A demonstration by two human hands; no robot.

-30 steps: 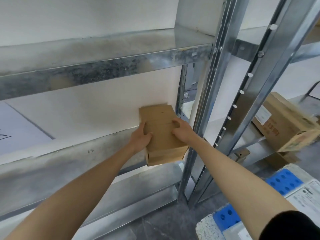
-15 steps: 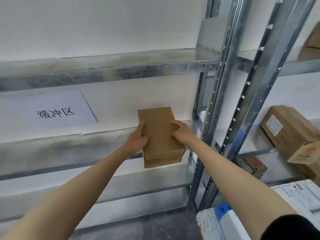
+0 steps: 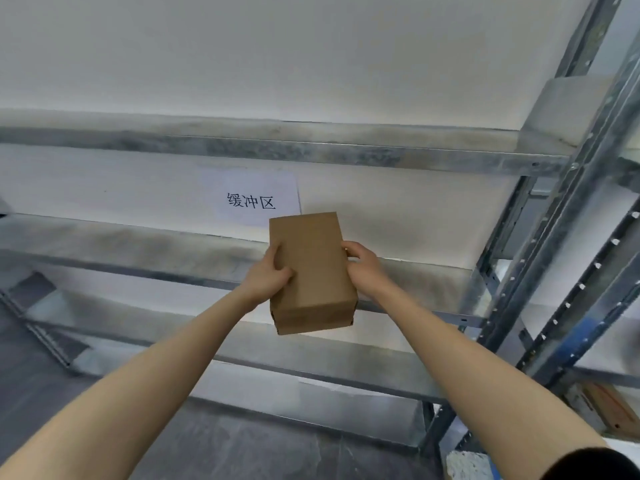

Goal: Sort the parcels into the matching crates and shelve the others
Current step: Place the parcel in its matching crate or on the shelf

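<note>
1. The brown cardboard parcel [image 3: 311, 271] is at the centre of the frame, held lengthwise in front of the middle shelf [image 3: 138, 244]. Its far end points at the paper sign [image 3: 251, 199] on the wall. I cannot tell whether that end touches the shelf.
2. The left hand [image 3: 268, 277] grips the parcel's left side, thumb on the top face. The right hand [image 3: 363, 268] holds the right edge with curled fingers.
3. Risk: the near end hangs out past the shelf's front lip. Letting go before the parcel is pushed well in would likely tip it off to the floor.
4. Risk: the fingers seem to wrap low on the sides. Setting the parcel down flat could pinch them against the metal.
5. Risk: a hard shove could knock the parcel into the wall and scuff the sign.
6. Containers: no crate is in view. The parcel is closed, so its contents are hidden. At the lower right edge a cardboard carton [image 3: 609, 407] sits in the neighbouring rack, only partly seen.
</note>
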